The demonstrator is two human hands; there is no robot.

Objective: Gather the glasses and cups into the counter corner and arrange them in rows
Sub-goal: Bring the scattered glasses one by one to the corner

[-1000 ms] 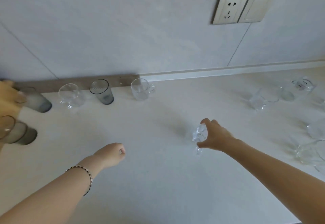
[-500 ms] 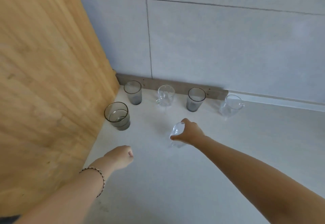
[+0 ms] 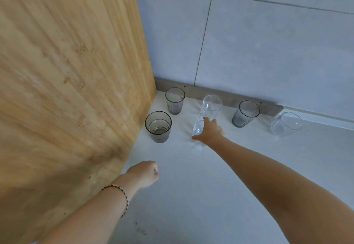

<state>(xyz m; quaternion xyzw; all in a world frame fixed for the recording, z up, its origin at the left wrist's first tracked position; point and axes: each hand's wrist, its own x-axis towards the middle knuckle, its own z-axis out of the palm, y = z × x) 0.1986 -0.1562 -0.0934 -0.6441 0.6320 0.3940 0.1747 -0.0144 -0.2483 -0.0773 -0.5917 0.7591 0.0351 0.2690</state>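
Observation:
My right hand point(image 3: 209, 133) grips a small clear glass cup point(image 3: 197, 135) from above, close to the counter, to the right of a wide smoked tumbler point(image 3: 158, 126) by the wooden panel. Along the back wall stand a ribbed smoked glass point(image 3: 174, 100), a clear mug point(image 3: 211, 107), another ribbed smoked glass point(image 3: 245, 113) and a clear mug point(image 3: 286, 126) with its handle to the right. My left hand point(image 3: 145, 173), a bracelet on its wrist, hovers as a loose fist over the counter nearer to me, holding nothing.
A tall wooden panel point(image 3: 67, 90) closes the left side and meets the tiled wall point(image 3: 268, 42) in the corner. A grey strip point(image 3: 193, 87) runs along the wall's base. The pale counter point(image 3: 191, 205) stretches toward me and to the right.
The view has swung left into the corner. My right hand has carried the clear cup from mid-counter to just in front of the back row's clear mug. My left hand stays a fist.

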